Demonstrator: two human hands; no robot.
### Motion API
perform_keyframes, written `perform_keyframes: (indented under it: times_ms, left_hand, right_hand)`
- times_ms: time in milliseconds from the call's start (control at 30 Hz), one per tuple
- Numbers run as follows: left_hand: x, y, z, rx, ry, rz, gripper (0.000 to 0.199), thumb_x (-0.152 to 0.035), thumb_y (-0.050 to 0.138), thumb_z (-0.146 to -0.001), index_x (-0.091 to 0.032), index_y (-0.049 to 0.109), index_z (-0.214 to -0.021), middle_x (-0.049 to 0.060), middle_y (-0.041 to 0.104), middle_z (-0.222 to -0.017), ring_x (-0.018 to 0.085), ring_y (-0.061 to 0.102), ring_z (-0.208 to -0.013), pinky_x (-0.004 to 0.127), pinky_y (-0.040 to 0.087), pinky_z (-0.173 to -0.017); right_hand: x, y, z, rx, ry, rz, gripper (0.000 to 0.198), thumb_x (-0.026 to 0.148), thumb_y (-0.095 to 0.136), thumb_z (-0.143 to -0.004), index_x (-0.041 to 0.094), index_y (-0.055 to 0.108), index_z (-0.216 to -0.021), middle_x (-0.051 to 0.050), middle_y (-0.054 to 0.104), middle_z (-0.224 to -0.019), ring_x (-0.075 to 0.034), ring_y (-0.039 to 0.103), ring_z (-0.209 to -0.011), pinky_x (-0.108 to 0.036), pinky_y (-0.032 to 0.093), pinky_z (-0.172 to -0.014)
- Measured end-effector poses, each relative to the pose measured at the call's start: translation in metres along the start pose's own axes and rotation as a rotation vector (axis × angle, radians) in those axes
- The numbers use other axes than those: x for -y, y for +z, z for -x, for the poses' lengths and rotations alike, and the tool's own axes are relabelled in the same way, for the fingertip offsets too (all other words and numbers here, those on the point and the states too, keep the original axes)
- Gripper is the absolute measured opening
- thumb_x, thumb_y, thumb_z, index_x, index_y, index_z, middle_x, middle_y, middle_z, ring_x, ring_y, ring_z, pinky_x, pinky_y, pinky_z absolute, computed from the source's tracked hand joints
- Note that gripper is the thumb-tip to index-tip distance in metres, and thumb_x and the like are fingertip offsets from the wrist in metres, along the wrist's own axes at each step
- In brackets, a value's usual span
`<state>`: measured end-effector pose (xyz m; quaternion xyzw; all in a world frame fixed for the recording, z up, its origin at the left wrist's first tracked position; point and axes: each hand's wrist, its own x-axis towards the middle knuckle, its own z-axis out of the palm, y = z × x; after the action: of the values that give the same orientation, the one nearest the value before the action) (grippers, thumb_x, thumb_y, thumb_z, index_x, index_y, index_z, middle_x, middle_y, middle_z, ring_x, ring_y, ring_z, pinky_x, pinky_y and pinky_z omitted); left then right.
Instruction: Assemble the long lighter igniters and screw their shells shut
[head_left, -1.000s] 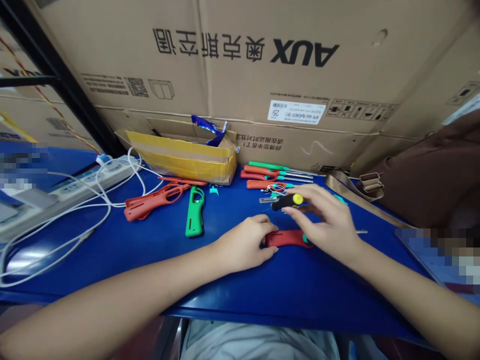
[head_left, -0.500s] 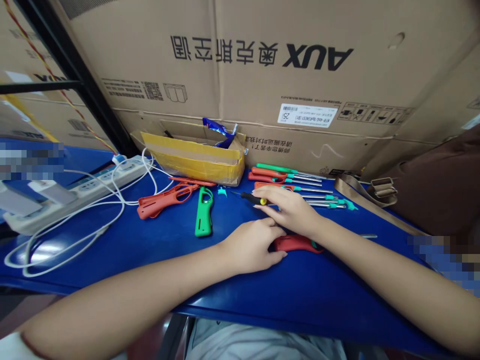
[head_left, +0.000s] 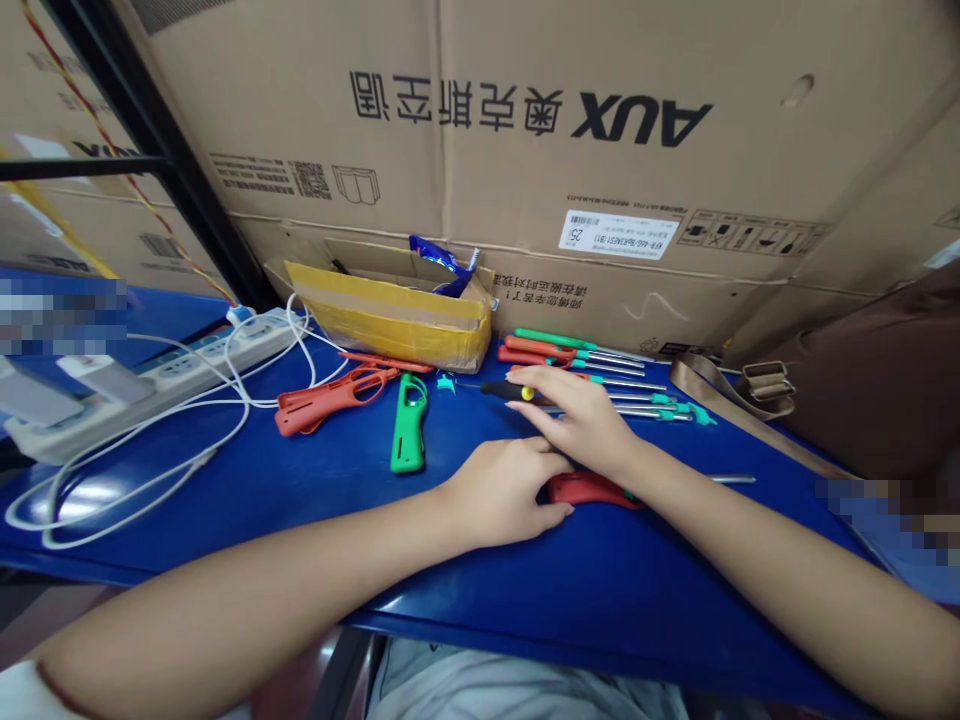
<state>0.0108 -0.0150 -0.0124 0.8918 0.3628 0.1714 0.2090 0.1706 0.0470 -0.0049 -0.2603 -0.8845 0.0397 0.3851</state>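
Note:
My left hand (head_left: 510, 495) rests on the table, fingers curled around one end of a red gas lighter (head_left: 596, 490). The lighter lies flat, partly hidden by both hands, and a metal tube (head_left: 733, 479) shows beyond my right forearm. Just above it, my right hand (head_left: 581, 410) has thumb and fingers closed around the yellow-ended black handle of a screwdriver (head_left: 504, 391). Its thin shaft points left, toward a small teal plastic piece (head_left: 446, 383). Left of my hands lie a green lighter handle shell (head_left: 409, 425) and orange-red handle shells (head_left: 326, 400).
Several lighters (head_left: 547, 340) with metal tubes lie behind my right hand. A yellow-taped cardboard box (head_left: 390, 325) stands against a big carton (head_left: 495, 180). White cables and a power strip (head_left: 187, 365) occupy the left; a tan strap (head_left: 750, 425) lies at right on the blue table (head_left: 480, 590).
The view has shifted slightly. The screwdriver has moved a touch to the left with my right hand. My left hand stays on the red lighter.

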Motion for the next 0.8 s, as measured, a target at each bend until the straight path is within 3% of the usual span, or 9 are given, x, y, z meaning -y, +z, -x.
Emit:
perform_keyframes:
  times_ms: [67,200,300,500,667,800]
  left_hand:
    - [0.0,0.001,0.0,-0.003,0.005,-0.027,0.035,-0.03,0.07,-0.086,-0.022,0.072,-0.12,0.008,0.073,-0.121,0.029,0.071,-0.106,0.037,0.058,-0.087]
    - [0.002,0.002,0.0,0.0,0.002,-0.04,0.033,-0.033,0.069,-0.088,-0.021,0.073,-0.118,0.007,0.073,-0.111,0.027,0.072,-0.098,0.035,0.057,-0.082]
    - [0.003,0.004,-0.001,0.0,0.007,-0.001,0.035,-0.034,0.07,-0.088,-0.021,0.073,-0.12,0.005,0.073,-0.112,0.026,0.072,-0.098,0.033,0.056,-0.079]
    - [0.004,0.008,-0.006,-0.057,-0.048,0.108,0.034,-0.032,0.076,-0.084,-0.022,0.075,-0.117,0.003,0.074,-0.109,0.019,0.07,-0.087,0.027,0.05,-0.068]
    - [0.007,0.011,-0.01,-0.074,-0.058,0.136,0.041,-0.04,0.082,-0.082,-0.022,0.074,-0.118,0.002,0.077,-0.099,0.015,0.064,-0.071,0.025,0.047,-0.065]
    - [0.007,0.015,-0.01,-0.163,-0.083,0.283,0.043,-0.043,0.085,-0.078,-0.02,0.076,-0.113,0.003,0.077,-0.097,0.012,0.059,-0.064,0.024,0.047,-0.062]
  right_hand:
    - [0.008,-0.008,0.004,-0.061,0.064,0.001,0.023,0.024,0.064,-0.096,0.023,0.069,-0.118,-0.009,0.076,-0.118,-0.025,0.072,-0.11,-0.044,0.062,-0.095]
    - [0.024,-0.036,0.011,-0.282,0.4,-0.262,0.021,0.032,0.073,-0.09,0.025,0.07,-0.109,-0.005,0.076,-0.102,-0.02,0.076,-0.085,-0.034,0.066,-0.073]
    - [0.029,-0.062,0.016,-0.438,0.564,-0.376,0.018,0.038,0.071,-0.092,0.025,0.068,-0.103,-0.005,0.075,-0.1,-0.018,0.075,-0.076,-0.029,0.065,-0.062]
    - [0.012,-0.088,0.036,-0.593,0.706,-0.588,0.021,0.046,0.067,-0.094,0.026,0.061,-0.098,-0.006,0.078,-0.098,-0.021,0.074,-0.067,-0.03,0.058,-0.047]
    - [-0.003,-0.083,0.05,-0.673,0.75,-0.697,0.027,0.048,0.066,-0.092,0.022,0.06,-0.093,-0.003,0.074,-0.083,-0.015,0.066,-0.054,-0.025,0.053,-0.042]
    - [-0.005,-0.078,0.056,-0.621,0.811,-0.828,0.025,0.047,0.065,-0.092,0.023,0.057,-0.092,-0.001,0.072,-0.079,-0.011,0.055,-0.044,-0.023,0.046,-0.037]
